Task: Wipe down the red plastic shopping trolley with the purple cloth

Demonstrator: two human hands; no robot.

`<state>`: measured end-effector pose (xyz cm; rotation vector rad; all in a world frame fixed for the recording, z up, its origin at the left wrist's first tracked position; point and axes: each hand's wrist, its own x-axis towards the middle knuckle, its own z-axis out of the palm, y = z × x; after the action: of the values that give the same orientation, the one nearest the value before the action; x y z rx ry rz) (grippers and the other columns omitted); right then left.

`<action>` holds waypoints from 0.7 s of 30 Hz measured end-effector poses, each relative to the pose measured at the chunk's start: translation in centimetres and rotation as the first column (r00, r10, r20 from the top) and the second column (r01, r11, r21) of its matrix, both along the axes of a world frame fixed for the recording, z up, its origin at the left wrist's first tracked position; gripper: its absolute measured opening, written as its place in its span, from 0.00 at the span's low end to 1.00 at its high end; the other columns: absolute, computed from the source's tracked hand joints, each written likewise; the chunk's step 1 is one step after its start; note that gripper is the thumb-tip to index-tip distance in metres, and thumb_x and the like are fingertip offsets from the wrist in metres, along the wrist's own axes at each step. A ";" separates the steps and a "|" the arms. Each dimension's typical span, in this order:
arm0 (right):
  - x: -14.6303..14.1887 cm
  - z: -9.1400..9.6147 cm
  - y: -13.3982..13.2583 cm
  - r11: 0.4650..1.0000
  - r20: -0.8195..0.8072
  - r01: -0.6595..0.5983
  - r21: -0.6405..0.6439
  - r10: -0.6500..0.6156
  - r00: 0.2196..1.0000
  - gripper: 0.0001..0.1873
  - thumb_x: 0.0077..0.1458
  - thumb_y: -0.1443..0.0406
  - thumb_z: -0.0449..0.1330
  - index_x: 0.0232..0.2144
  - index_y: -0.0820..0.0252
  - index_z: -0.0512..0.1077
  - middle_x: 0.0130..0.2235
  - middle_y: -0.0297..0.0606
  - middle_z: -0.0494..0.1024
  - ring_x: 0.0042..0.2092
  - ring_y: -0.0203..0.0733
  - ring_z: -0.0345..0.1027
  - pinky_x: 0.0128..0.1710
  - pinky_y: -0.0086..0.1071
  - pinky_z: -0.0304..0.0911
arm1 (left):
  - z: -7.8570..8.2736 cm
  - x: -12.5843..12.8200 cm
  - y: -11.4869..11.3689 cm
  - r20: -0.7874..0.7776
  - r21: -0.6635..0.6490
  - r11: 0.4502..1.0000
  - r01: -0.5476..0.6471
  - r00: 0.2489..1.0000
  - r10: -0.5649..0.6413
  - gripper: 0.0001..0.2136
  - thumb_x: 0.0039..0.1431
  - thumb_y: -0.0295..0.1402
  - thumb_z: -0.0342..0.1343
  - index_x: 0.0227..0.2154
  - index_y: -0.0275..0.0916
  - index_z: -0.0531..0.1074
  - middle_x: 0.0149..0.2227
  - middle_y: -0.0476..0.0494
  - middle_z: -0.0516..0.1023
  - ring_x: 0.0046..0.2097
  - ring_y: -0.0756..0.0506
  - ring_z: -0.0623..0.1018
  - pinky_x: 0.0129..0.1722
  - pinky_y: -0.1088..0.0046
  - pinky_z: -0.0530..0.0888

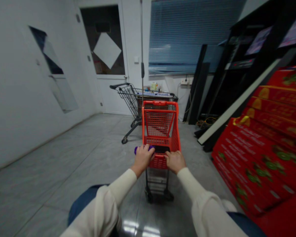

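Note:
A small red shopping cart (160, 123) stands straight ahead of me on the grey tiled floor. Its handle bar (159, 149) is dark with purple end caps. My left hand (143, 157) is closed around the left end of the bar, beside the purple cap. My right hand (175, 160) is closed on the right end of the same bar. Both arms wear cream sleeves. The cart's basket looks empty from here.
A larger grey metal cart (132, 97) with items in it stands just beyond the red one. Stacked red cartons (261, 144) line the right side, with a white board (239, 102) and black panels leaning behind. A white door (108, 59) and a blinded window are at the back.

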<state>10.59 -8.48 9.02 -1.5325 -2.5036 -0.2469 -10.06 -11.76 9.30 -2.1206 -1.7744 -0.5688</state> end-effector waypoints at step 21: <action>-0.8 -1.3 0.6 0.999 -0.155 -0.048 -0.008 0.046 0.987 0.17 0.66 0.61 0.47 0.42 0.55 0.76 0.47 0.40 0.81 0.54 0.42 0.67 0.63 0.43 0.40 | 0.4 1.6 2.7 0.180 -0.069 0.966 -0.248 0.949 0.257 0.13 0.67 0.42 0.49 0.47 0.45 0.74 0.45 0.41 0.72 0.46 0.42 0.70 0.45 0.67 0.66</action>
<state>9.83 -7.83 7.77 -1.4361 -2.4201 -0.1021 -8.43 -9.07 9.73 -1.8772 -2.1406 -0.6826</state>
